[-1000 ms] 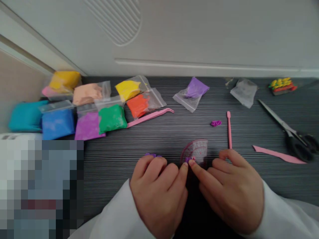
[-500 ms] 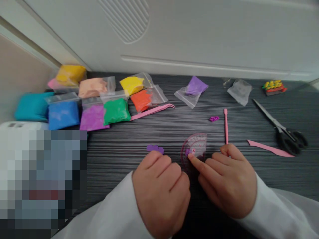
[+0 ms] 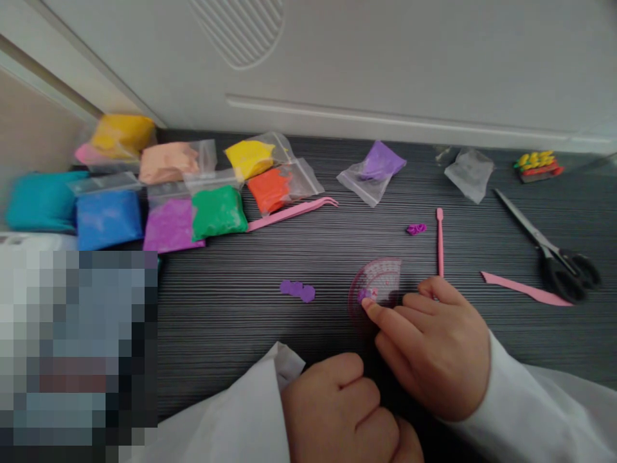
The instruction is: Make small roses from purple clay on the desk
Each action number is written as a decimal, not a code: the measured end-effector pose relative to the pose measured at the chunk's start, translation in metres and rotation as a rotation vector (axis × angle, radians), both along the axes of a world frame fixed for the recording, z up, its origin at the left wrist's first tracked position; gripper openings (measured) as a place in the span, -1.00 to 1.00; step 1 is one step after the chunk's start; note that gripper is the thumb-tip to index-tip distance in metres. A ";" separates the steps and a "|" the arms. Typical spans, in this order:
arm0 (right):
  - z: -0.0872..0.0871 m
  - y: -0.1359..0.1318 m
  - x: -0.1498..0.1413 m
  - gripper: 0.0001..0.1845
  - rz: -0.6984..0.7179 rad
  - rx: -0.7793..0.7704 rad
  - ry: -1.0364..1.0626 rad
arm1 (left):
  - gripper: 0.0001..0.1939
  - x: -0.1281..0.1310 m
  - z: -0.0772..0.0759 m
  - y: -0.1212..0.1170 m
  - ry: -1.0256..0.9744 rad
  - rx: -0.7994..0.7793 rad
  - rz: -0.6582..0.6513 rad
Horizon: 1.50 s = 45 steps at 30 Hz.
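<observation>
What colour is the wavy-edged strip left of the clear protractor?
The strip is purple, shown best in the head view.

Both sleeves [image 3: 231,411] are plain white, long and loose, with soft creases.

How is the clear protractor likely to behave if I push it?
The protractor looks like thin, clear plastic, so probably stiff and light. It seems to lie flat, so it would likely slide, not tip. With the right hand at the purple piece there, it may pivot.
</observation>
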State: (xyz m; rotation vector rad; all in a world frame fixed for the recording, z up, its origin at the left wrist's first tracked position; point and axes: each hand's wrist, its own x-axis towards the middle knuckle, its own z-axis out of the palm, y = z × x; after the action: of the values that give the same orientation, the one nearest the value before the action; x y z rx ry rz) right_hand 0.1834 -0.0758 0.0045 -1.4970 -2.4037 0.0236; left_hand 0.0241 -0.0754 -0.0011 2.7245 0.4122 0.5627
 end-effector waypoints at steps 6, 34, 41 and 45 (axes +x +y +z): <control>-0.001 0.001 0.001 -0.77 -0.016 0.015 -0.004 | -0.81 0.000 0.000 -0.003 0.036 -0.020 -0.029; -0.001 0.010 0.004 -0.10 -0.197 -0.162 -0.005 | -0.82 -0.028 0.010 0.061 -0.372 0.268 0.304; -0.009 0.016 -0.002 -0.49 -0.238 -0.153 0.004 | -0.84 -0.028 0.003 0.065 -0.420 0.260 0.374; -0.007 0.013 0.009 -0.48 -0.191 -0.162 0.015 | -0.82 -0.028 0.000 0.065 -0.444 0.242 0.382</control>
State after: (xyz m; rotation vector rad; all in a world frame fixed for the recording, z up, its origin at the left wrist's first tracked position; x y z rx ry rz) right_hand 0.1920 -0.0626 -0.0023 -1.7856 -2.2838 0.1913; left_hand -0.0039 -0.0104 -0.0012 2.6324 0.7913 1.3640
